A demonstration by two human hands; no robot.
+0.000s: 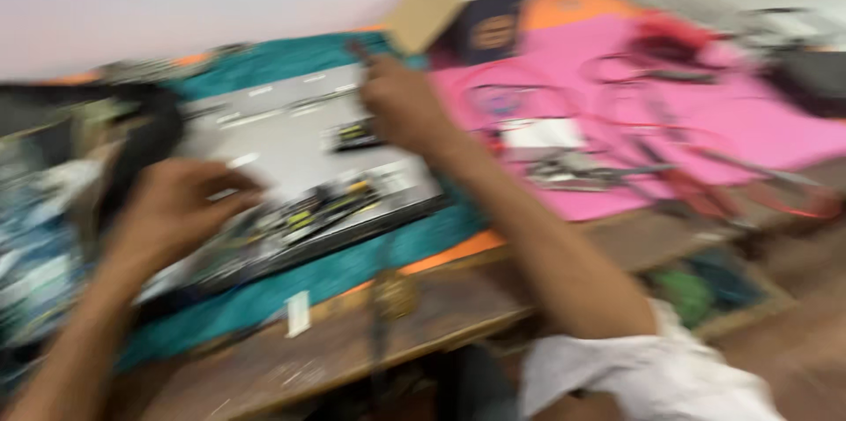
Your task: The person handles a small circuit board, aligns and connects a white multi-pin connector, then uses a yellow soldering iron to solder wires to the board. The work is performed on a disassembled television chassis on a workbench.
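Observation:
The picture is heavily blurred by motion. A flat grey opened device [291, 134] with dark parts inside lies on a teal cloth [326, 275]. My left hand [172, 209] rests on its near left edge, fingers curled on the surface. My right hand [401, 104] is over its far right corner, fingers pinched on a thin dark tool [359, 51] that points up. Whether the left hand grips anything is too blurred to tell.
An open cardboard box [463, 11] stands at the back. A pink mat [617, 86] on the right carries red wires and tools [590, 170]. The wooden bench edge [423, 320] runs along the front. A dark object [145, 143] lies far left.

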